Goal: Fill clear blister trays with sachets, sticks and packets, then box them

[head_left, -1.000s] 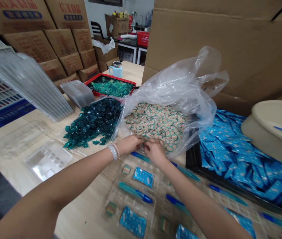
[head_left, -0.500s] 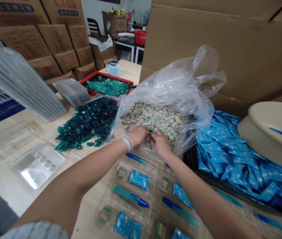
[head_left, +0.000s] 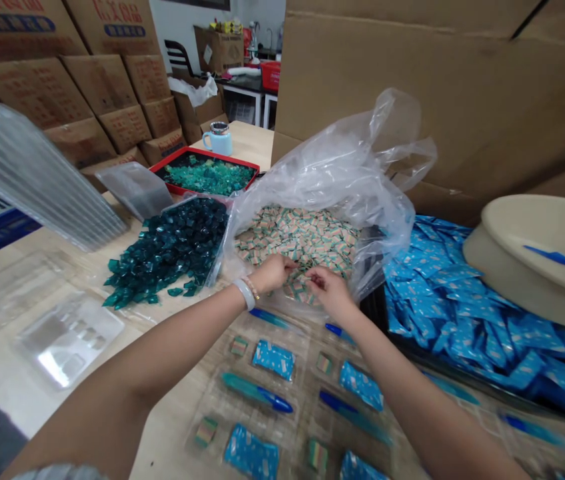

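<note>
Both hands are over an open clear plastic bag (head_left: 332,170) filled with small striped square pieces (head_left: 297,230) in pink, white and green. My left hand (head_left: 271,272), with a white band at the wrist, has thumb and fingertips pinched together among the pieces. A short gap to its right, my right hand (head_left: 330,290) is also closed in a pinch. What sits between the fingertips of either hand is too small to make out. Below them, clear compartment trays (head_left: 307,360) hold blue packets (head_left: 273,359), striped squares (head_left: 206,431) and blue-green pen-shaped items (head_left: 257,392).
Dark teal pieces (head_left: 177,240) lie heaped on the left, with a red-rimmed tray (head_left: 165,160) behind. Stacked clear trays (head_left: 47,160) lean at far left. On the right are piled blue packets (head_left: 452,293) and a cream basin (head_left: 537,260). A tall cardboard sheet (head_left: 412,60) stands behind.
My hands were close together among the striped pieces; now they are a little apart, the right one shifted slightly right. The whole view has shifted a little.
</note>
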The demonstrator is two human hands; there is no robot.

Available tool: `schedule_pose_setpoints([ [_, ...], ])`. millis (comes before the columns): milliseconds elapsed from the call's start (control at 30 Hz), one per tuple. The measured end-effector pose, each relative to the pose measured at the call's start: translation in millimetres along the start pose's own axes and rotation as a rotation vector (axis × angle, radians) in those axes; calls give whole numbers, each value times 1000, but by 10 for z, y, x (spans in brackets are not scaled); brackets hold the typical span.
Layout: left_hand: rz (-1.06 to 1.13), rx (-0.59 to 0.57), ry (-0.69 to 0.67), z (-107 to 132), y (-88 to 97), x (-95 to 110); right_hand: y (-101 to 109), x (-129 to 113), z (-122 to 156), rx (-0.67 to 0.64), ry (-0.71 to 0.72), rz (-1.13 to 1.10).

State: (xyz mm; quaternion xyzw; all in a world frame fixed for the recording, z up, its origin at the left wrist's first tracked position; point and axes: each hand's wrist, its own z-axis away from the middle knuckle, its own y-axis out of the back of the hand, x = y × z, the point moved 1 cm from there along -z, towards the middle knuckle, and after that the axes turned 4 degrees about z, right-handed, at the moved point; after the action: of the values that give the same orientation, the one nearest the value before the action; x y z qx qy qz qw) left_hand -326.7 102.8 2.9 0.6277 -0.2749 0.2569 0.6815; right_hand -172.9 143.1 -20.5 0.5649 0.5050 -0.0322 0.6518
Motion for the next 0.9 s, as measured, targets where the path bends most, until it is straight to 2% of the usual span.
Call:
schedule_pose_setpoints([
  [133,21,-20,-3,6,-59,72,-27,44,37,-10,-14,-42],
  [333,78,-147,-84,46,-119,80,-26,26,115,-13,-13,274],
  [500,-24,-92,-97,13,-200,40,-39,44,156,-25,32,276],
  [733,-96,-128,-167,37,-225,75,-65,64,205,-20,61,352],
  [900,-54,-67,-99,43,-229,106,-36,26,228,26,122,401],
])
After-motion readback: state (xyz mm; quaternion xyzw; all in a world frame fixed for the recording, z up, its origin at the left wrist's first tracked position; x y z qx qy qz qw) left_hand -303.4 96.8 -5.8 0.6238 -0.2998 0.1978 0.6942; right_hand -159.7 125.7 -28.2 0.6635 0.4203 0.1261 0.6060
